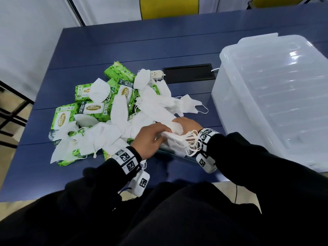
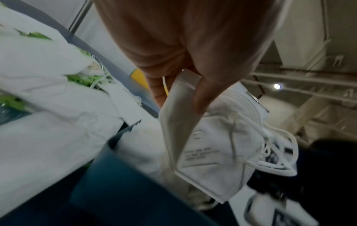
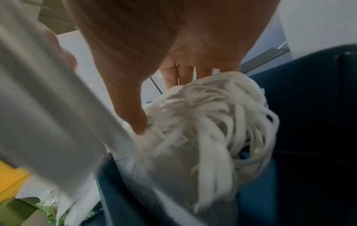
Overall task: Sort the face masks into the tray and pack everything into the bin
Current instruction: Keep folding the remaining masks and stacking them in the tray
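White folded face masks (image 1: 142, 103) lie heaped over green wet-wipe packs (image 1: 92, 109) on the blue table. My left hand (image 1: 159, 137) pinches one folded mask (image 2: 208, 152) between thumb and fingers. My right hand (image 1: 179, 125) grips a stack of masks (image 1: 177, 139) with thumb and fingers, the ear loops (image 3: 212, 122) bunched toward the wrist. Both hands are together over a dark blue tray (image 1: 170, 154), which is mostly hidden under them; its wall (image 2: 108, 175) shows in the left wrist view and its wall (image 3: 119, 191) in the right wrist view. A clear plastic bin (image 1: 275, 96) stands at the right.
A white power strip (image 1: 156, 74) and a black cable hatch (image 1: 190, 72) sit behind the pile. Yellow chair backs (image 1: 168, 6) stand beyond the table. The table's near edge (image 1: 53, 196) runs just in front of my body.
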The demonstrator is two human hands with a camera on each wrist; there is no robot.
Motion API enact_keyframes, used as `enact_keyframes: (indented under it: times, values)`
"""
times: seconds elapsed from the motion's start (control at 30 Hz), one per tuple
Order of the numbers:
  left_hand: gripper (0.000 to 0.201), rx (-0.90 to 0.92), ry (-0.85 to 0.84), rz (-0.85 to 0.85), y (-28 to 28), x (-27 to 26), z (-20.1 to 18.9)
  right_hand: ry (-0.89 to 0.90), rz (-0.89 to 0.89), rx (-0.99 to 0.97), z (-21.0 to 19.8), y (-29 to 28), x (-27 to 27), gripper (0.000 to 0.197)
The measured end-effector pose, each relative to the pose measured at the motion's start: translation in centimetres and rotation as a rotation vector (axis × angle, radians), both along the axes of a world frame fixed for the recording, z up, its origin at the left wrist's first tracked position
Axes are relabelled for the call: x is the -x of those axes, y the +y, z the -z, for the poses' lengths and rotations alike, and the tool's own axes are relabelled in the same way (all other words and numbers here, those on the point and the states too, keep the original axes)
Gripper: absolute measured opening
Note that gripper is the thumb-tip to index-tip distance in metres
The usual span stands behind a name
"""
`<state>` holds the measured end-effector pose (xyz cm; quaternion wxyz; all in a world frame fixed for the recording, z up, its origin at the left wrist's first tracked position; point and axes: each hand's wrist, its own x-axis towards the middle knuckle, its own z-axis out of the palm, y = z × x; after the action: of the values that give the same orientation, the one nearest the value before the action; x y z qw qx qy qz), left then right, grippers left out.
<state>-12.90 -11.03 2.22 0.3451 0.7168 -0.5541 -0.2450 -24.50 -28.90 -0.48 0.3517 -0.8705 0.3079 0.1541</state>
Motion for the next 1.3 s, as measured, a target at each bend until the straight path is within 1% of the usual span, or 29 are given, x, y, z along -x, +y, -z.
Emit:
enact_keyframes:
  times: [0.07, 0.13, 0.23, 0.37, 0.43, 0.5, 0.53, 0.6, 0.67, 0.77, 0.83, 0.9, 0.97, 1.03, 1.13, 1.23, 1.3]
  values:
    - [0.032, -0.097, -0.028, 0.026, -0.3, 0.4, 1.7, -0.057, 0.004, -0.002, 0.2, 0.2, 0.7, 0.065]
    - [0.029, -0.169, -0.099, 0.044, -0.3, 0.4, 3.2, -0.107, 0.027, 0.001, 0.7, 0.4, 1.3, 0.070]
    - [0.028, -0.266, -0.214, 0.050, 0.0, 0.4, 4.4, -0.127, 0.057, -0.009, 1.5, 0.6, 1.8, 0.085]
    - [0.029, -0.184, -0.418, 0.093, 0.2, 0.6, 5.2, -0.075, 0.059, 0.046, 2.5, 0.1, 3.1, 0.096]
    - [0.028, -0.149, -0.467, 0.072, 0.3, 0.4, 5.4, -0.051, 0.047, 0.075, 2.5, 0.1, 3.8, 0.103]
    - [0.031, -0.096, -0.478, 0.061, 0.6, 0.1, 5.3, -0.071, 0.049, 0.079, 2.7, 0.1, 4.4, 0.110]
    - [0.033, -0.073, -0.485, 0.065, 0.8, -0.1, 5.1, -0.090, 0.055, 0.082, 2.8, 0.1, 4.8, 0.110]
    - [0.026, -0.029, -0.497, 0.079, 1.2, -0.8, 4.8, -0.122, 0.064, 0.081, 3.0, 0.0, 5.6, 0.107]
    - [0.020, -0.025, -0.499, 0.077, 1.5, -1.3, 4.9, -0.138, 0.065, 0.074, 3.4, -0.1, 6.0, 0.109]
    - [0.016, -0.063, -0.492, 0.086, 1.7, -1.2, 5.7, -0.130, 0.022, 0.106, 4.0, 0.2, 5.8, 0.125]
    - [0.021, -0.076, -0.483, 0.097, 1.5, -0.7, 6.1, -0.099, -0.039, 0.164, 4.2, 0.9, 5.3, 0.136]
    - [0.025, -0.069, -0.489, 0.106, 1.0, -0.6, 6.0, -0.059, -0.114, 0.245, 4.2, 1.9, 4.9, 0.141]
    - [0.016, -0.052, -0.525, 0.101, 0.5, -0.5, 5.6, -0.045, -0.160, 0.311, 4.1, 2.8, 4.4, 0.140]
    - [0.013, -0.032, -0.564, 0.083, 0.5, -0.6, 5.3, -0.054, -0.166, 0.349, 4.1, 3.3, 3.9, 0.138]
    - [0.021, 0.001, -0.585, 0.077, 1.0, -0.9, 5.6, -0.071, -0.152, 0.398, 4.6, 3.8, 3.5, 0.135]
    - [0.028, 0.045, -0.535, 0.095, 1.6, -0.9, 6.5, -0.077, -0.138, 0.452, 4.9, 4.5, 3.5, 0.134]
    - [0.032, 0.033, -0.432, -0.006, 2.1, -0.9, 6.5, -0.076, -0.154, 0.477, 5.0, 4.6, 3.5, 0.138]
